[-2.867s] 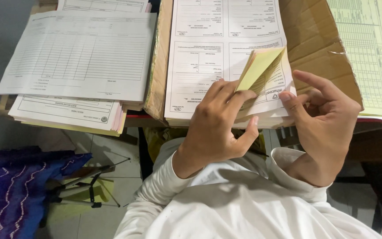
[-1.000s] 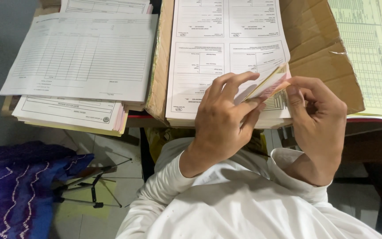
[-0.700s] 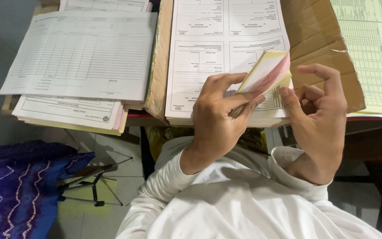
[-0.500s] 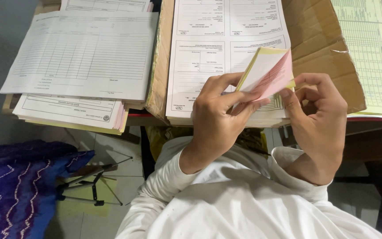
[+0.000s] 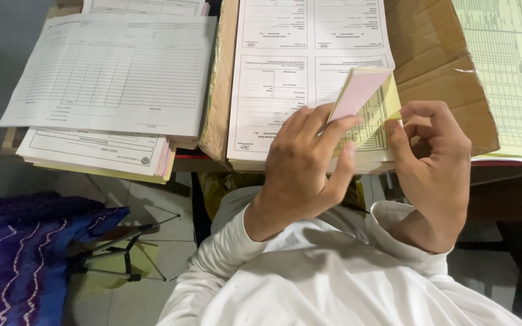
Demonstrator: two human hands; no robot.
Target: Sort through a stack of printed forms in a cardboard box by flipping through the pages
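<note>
Left hand (image 5: 300, 172): one, fingers clamped on the lifted form corners, holding them bent up.
Right hand (image 5: 433, 163): one, thumb touching the yellow sheet (image 5: 382, 108), other fingers curled together.
Lifted sheets: two colours visible, pink sheet (image 5: 357, 93) over yellow.
Form stack (image 5: 285, 78): one, on the cardboard (image 5: 430, 60), near table edge.
Other paper piles: two at left (image 5: 110, 72), one yellow-green pile at right (image 5: 509, 72).
Floor: one blue patterned cloth (image 5: 13, 259).
</note>
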